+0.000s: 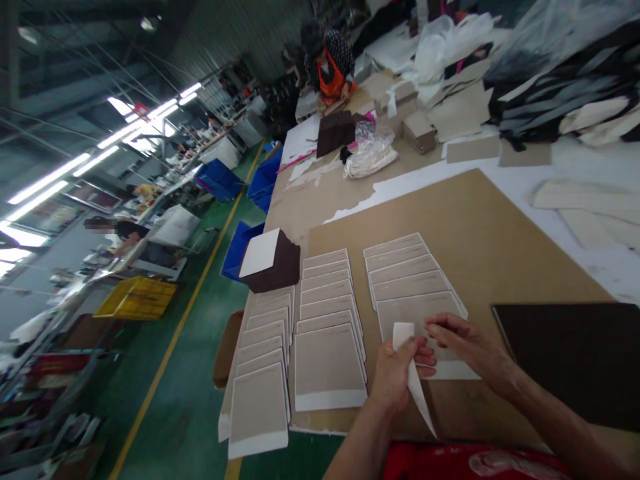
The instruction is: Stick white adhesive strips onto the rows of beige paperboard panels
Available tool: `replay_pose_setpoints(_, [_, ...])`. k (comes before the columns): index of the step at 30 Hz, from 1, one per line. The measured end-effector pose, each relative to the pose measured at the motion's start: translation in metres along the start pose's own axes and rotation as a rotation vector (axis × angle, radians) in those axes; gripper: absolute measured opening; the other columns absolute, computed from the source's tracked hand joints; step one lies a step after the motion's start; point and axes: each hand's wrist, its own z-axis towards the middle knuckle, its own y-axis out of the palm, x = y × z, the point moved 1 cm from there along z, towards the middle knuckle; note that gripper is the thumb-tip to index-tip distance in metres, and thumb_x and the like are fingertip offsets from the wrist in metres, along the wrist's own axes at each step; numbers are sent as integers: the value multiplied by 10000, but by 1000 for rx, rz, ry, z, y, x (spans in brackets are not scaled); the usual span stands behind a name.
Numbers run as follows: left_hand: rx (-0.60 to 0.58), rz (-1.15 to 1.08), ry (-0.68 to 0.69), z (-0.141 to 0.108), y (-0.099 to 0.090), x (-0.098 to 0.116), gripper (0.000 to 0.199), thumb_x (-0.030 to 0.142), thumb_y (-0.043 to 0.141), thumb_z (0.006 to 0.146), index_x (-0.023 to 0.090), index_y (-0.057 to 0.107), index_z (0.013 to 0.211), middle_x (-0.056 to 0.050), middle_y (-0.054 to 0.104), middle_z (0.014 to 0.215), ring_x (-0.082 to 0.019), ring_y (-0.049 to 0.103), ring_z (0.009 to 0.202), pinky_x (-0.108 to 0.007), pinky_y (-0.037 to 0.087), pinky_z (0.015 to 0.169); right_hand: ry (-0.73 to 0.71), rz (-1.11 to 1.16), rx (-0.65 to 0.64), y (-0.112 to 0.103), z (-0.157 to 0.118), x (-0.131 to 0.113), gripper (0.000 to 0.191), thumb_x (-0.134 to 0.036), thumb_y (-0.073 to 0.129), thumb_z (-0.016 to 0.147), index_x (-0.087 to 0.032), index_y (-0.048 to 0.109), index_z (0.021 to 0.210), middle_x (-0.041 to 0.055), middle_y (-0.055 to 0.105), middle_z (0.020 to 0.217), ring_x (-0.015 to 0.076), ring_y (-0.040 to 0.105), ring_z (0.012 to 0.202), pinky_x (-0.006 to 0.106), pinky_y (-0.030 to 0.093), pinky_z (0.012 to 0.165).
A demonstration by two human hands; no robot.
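Observation:
My left hand (394,375) grips a white strip (420,399), paper or thin sheet, whose folded upper end stands above the thumb and whose narrow end hangs down. To its right is my right hand (463,341), fingers bent and drawn together near the thumb; whether anything small is between them I cannot make out. Both hands are over the front beige panel (410,310) of the right-hand row of overlapping panels. Two more rows of overlapping beige panels with white edges lie to the left, a middle row (330,367) and a left row (259,405).
Behind the left row stands a dark brown stack topped by a white sheet (260,253). A dark board (570,360) lies at the right on the brown table covering (500,247). Blue bins (243,243) stand beside the table. Across it, a person in an orange apron (331,80) works.

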Motion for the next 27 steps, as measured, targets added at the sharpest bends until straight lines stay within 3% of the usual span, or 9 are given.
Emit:
replay_pose_setpoints(2, [-33, -3, 12, -1, -2, 4, 610, 599, 868, 599, 79, 726, 886, -79, 698, 759, -146, 616, 609, -272, 512, 595, -4, 48, -75, 17, 2, -3, 559, -732, 742, 675, -202, 691, 845, 17, 663, 693, 174, 597, 641, 288, 502, 586])
replay_pose_setpoints(6, [-133, 17, -2, -5, -7, 7, 596, 601, 885, 581, 73, 725, 809, -69, 672, 682, -124, 586, 539, -256, 485, 569, 124, 53, -197, 34, 2, -7, 515, -714, 709, 745, -214, 583, 723, -48, 496, 495, 131, 467, 426, 260, 374, 413])
replay_pose_setpoints(11, [-341, -89, -84, -6, -19, 14, 687, 667, 860, 537, 76, 749, 868, -96, 702, 717, -125, 582, 501, -267, 489, 565, 39, -44, -261, 33, 1, -27, 522, -696, 637, 828, -191, 604, 702, -28, 510, 547, 117, 464, 449, 257, 353, 431])
replay_pose_setpoints(13, [-362, -77, -123, -3, -22, 17, 712, 704, 841, 534, 78, 749, 862, -92, 695, 692, -135, 592, 500, -264, 482, 552, 41, -65, -285, 29, 4, -34, 511, -692, 608, 849, -190, 639, 760, -19, 534, 588, 128, 489, 483, 268, 382, 460])
replay_pose_setpoints(16, [-271, -40, -132, 3, -22, 21, 708, 723, 839, 523, 86, 743, 815, -69, 673, 645, -130, 587, 491, -244, 451, 519, 44, -105, -183, 26, 16, -36, 511, -682, 613, 838, -190, 698, 952, 2, 605, 680, 156, 542, 607, 286, 447, 574])
replay_pose_setpoints(18, [-161, -61, -89, 10, -21, 24, 693, 697, 858, 515, 82, 747, 812, -56, 663, 626, -116, 570, 485, -236, 443, 519, 45, -98, -108, 27, 26, -32, 517, -675, 637, 801, -193, 697, 980, 13, 633, 724, 171, 557, 667, 299, 457, 628])
replay_pose_setpoints(23, [69, -157, -14, 31, -24, 23, 585, 576, 910, 510, 76, 736, 759, -61, 664, 615, -120, 565, 488, -248, 456, 518, 72, -135, -71, 35, 50, -19, 448, -636, 713, 701, -202, 615, 643, 7, 563, 621, 159, 496, 624, 295, 394, 606])
replay_pose_setpoints(27, [133, -176, 9, 41, -22, 19, 490, 446, 935, 510, 78, 740, 767, -43, 655, 623, -107, 553, 513, -246, 474, 545, 97, -125, -109, 34, 64, -14, 463, -652, 718, 708, -207, 617, 632, 1, 536, 615, 155, 467, 616, 289, 372, 589])
